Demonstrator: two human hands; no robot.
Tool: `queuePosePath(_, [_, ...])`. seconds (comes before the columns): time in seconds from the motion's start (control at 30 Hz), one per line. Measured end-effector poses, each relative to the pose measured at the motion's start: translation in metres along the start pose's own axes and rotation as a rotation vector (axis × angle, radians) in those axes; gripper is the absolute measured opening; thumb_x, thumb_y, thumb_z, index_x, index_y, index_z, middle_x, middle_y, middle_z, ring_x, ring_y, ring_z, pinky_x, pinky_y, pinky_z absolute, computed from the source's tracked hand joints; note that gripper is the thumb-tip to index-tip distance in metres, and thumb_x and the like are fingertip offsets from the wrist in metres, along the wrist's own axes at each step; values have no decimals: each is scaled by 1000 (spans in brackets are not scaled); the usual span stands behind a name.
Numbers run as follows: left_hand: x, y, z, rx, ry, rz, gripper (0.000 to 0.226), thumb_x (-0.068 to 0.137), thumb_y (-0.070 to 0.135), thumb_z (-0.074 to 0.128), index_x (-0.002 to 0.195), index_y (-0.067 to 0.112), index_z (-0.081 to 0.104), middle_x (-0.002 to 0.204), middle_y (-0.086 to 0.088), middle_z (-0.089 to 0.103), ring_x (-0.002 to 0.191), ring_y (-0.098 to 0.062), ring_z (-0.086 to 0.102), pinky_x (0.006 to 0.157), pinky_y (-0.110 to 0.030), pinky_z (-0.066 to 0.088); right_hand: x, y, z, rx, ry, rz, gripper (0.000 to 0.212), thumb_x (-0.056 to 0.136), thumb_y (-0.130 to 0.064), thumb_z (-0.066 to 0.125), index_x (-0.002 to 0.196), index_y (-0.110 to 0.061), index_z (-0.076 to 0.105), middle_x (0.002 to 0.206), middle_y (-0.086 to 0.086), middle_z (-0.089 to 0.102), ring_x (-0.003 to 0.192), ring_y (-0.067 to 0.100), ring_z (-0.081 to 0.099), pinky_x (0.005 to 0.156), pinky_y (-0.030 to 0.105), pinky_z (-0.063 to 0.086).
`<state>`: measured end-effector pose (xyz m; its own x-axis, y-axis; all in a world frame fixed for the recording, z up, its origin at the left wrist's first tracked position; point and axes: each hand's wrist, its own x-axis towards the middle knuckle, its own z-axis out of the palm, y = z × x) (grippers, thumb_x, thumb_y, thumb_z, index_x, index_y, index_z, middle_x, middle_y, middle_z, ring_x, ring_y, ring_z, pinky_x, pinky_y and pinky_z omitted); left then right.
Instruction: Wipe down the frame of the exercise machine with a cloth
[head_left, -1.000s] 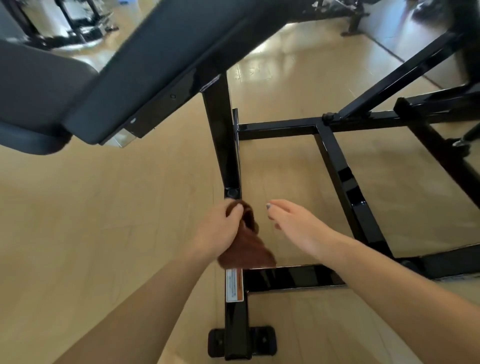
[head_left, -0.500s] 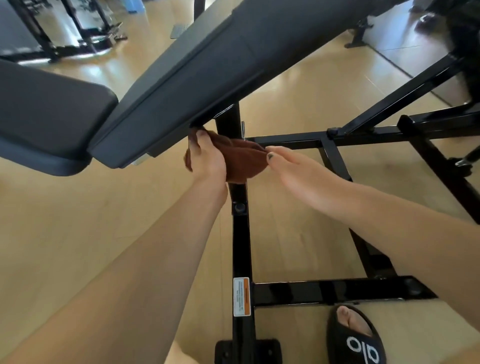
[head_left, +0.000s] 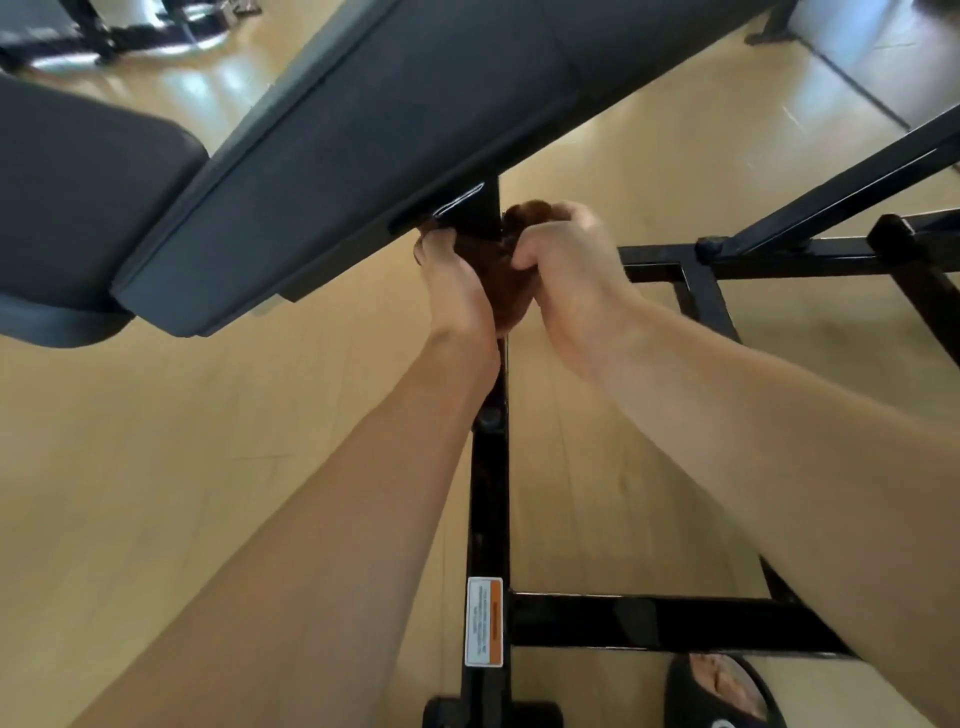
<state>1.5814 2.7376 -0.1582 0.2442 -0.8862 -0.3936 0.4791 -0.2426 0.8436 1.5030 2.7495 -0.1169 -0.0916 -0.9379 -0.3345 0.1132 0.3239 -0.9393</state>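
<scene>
A black steel frame (head_left: 488, 499) of a weight bench runs up the middle of the view to a post under the padded backrest (head_left: 405, 119). A brown cloth (head_left: 496, 270) is wrapped round that post just below the pad. My left hand (head_left: 452, 280) grips the cloth on the left side of the post. My right hand (head_left: 566, 270) grips it on the right side, fingers curled over the top. Most of the cloth is hidden between the two hands.
The seat pad (head_left: 78, 208) is at the left. Frame crossbars (head_left: 665, 621) and a diagonal strut (head_left: 841, 192) lie to the right over a light wood floor (head_left: 208, 467). A warning label (head_left: 484, 621) is on the lower post. My sandalled foot (head_left: 722, 686) is at the bottom right.
Both hands rose from low on the post to just under the backrest. The right hand, open before, now grips the cloth on the post's right side.
</scene>
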Motion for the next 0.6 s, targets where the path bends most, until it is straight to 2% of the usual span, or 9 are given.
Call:
queuePosePath(0.07, [-4, 3, -8, -21, -49, 10, 44, 104, 43, 37, 134, 16, 57, 127, -17, 67, 116, -33, 66, 100, -49, 55, -2, 7, 8, 54, 90, -42, 59, 86, 5, 55, 137, -22, 46, 121, 2, 60, 103, 14, 57, 73, 26, 50])
queuePosePath(0.1, [-5, 3, -13, -31, -62, 15, 45, 104, 38, 38, 135, 13, 57, 126, -18, 68, 115, -33, 66, 96, -46, 57, -4, 10, 11, 85, 134, -63, 54, 84, 5, 56, 130, -23, 50, 115, 0, 63, 99, 12, 59, 69, 23, 49])
queuePosePath(0.2, [-1, 0, -32, 130, -132, 145, 40, 100, 10, 42, 138, 7, 55, 116, -14, 70, 107, -27, 68, 77, -31, 59, -5, 14, 17, 148, 172, -113, 49, 83, 9, 57, 119, -24, 62, 114, -1, 68, 105, 13, 63, 84, 30, 60])
queuePosePath(0.27, [8, -4, -37, 323, -159, 264, 46, 99, 0, 48, 143, 15, 50, 126, -10, 65, 113, -23, 65, 83, -28, 60, -8, 18, 20, 147, 124, -128, 56, 84, 13, 55, 124, -25, 65, 124, -1, 65, 115, 15, 61, 100, 38, 57])
queuePosePath(0.33, [17, -5, -35, 502, -106, 334, 54, 97, 5, 61, 145, 22, 45, 139, -9, 53, 122, -25, 59, 84, -30, 62, -8, 20, 21, 111, 85, -129, 63, 85, 15, 54, 132, -27, 61, 127, -2, 63, 118, 15, 58, 101, 42, 56])
queuePosePath(0.4, [21, -3, -31, 559, -70, 328, 64, 92, 10, 72, 145, 26, 41, 140, -8, 49, 125, -28, 55, 68, -22, 61, -5, 20, 21, 71, 61, -135, 70, 85, 17, 53, 137, -29, 56, 132, -3, 60, 122, 18, 56, 99, 48, 57])
queuePosePath(0.43, [24, -2, -32, 560, -67, 307, 68, 88, 11, 75, 144, 28, 40, 139, -7, 49, 127, -29, 54, 68, -22, 61, -4, 21, 21, 55, 46, -136, 73, 84, 17, 52, 140, -30, 53, 134, -3, 59, 125, 19, 55, 100, 47, 57])
queuePosePath(0.53, [27, 4, -37, 687, -54, 274, 80, 78, 32, 80, 146, 36, 39, 148, -6, 47, 143, -31, 41, 106, -50, 51, 2, 16, 17, 10, 16, -124, 84, 81, 20, 50, 146, -33, 44, 135, -3, 57, 125, 17, 55, 102, 35, 55])
queuePosePath(0.6, [23, 8, -38, 788, -55, 278, 97, 67, 51, 76, 152, 33, 34, 157, -6, 36, 148, -31, 34, 116, -54, 39, 5, 8, 12, 57, 18, -98, 85, 81, 20, 45, 149, -30, 39, 127, -2, 58, 122, 17, 55, 104, 33, 51])
